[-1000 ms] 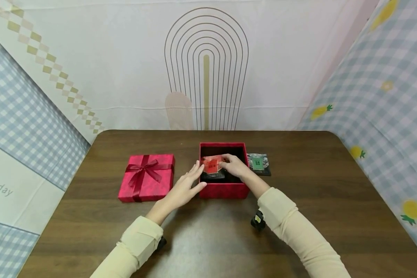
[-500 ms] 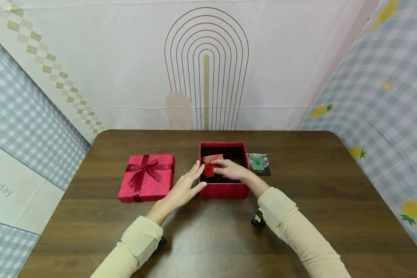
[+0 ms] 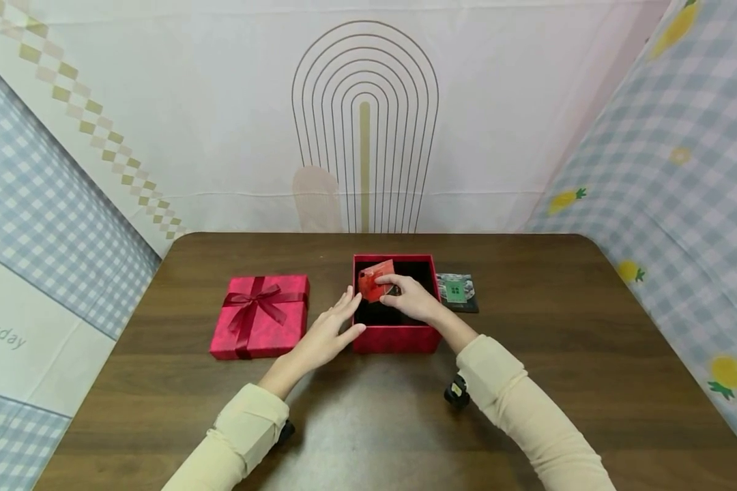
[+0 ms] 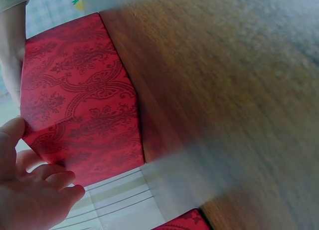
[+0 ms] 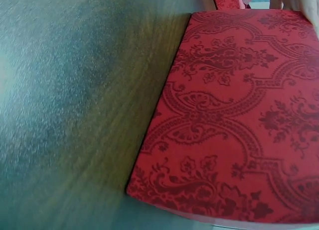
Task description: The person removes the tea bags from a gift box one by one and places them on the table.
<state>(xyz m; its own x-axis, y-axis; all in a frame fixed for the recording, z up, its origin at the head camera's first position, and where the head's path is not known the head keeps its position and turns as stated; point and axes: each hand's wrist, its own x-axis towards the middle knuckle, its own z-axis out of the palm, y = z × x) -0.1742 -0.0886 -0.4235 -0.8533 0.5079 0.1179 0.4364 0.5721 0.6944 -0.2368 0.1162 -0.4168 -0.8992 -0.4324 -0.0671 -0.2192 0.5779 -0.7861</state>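
Head view gives me a lidless box (image 3: 396, 339) with red outer walls and a dark interior, set on a brown wood-grained table (image 3: 368, 429) that throws back a soft sheen. Both wrist views bring me close to its walls, where darker scrolls and floral motifs cover the red surface; the edges are straight and the corners crisp. I see the right hand (image 3: 413, 300) reaching in over the box, thumb and fingers pinching the right edge of a thin, glossy red packet (image 3: 370, 281), which is tilted within the opening near the left wall. The left hand (image 3: 328, 332) has its fingers extended, their tips against the left side of the box, and grips nothing. To the left, well apart, lies the square lid (image 3: 288, 329), tied with a dark red satiny ribbon (image 3: 257, 299) and bow; just beside the box on the right, a flat packet with a green panel (image 3: 457, 292) lies on the wood. Against the frame from half a second ago, I find the red packet turned, its upper right corner now pointing up, and the right fingers closed on its edge instead of spread over it. Left hand, lid and green-panelled packet keep their places.
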